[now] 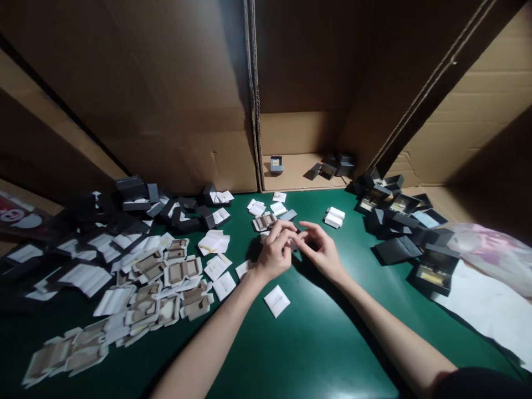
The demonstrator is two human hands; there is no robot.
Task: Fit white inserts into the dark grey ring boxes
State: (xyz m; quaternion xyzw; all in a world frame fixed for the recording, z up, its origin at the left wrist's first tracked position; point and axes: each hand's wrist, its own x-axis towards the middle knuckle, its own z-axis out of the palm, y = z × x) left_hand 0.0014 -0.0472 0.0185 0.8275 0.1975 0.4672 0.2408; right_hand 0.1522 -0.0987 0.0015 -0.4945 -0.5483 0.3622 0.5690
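Note:
My left hand (275, 250) and my right hand (319, 247) meet over the middle of the green table (332, 343). Their fingers are closed around a small item between the fingertips, too hidden to make out; a bit of something pale and a dark edge show there. Just behind my left hand lie an unfolded white and brown insert (265, 222) and a small grey flat piece (288, 215). A folded white insert (334, 217) rests beyond my right hand. Nearer to me is a white square card (276, 301), flat beside my left wrist.
Many brown-and-white inserts (145, 303) are spread at the left, with black boxes (132, 189) behind them. More open black boxes (435, 270) lie at the right, by a plastic bag (494, 252). Cardboard walls (187, 111) rise behind; a small box (276, 165) stands on cardboard.

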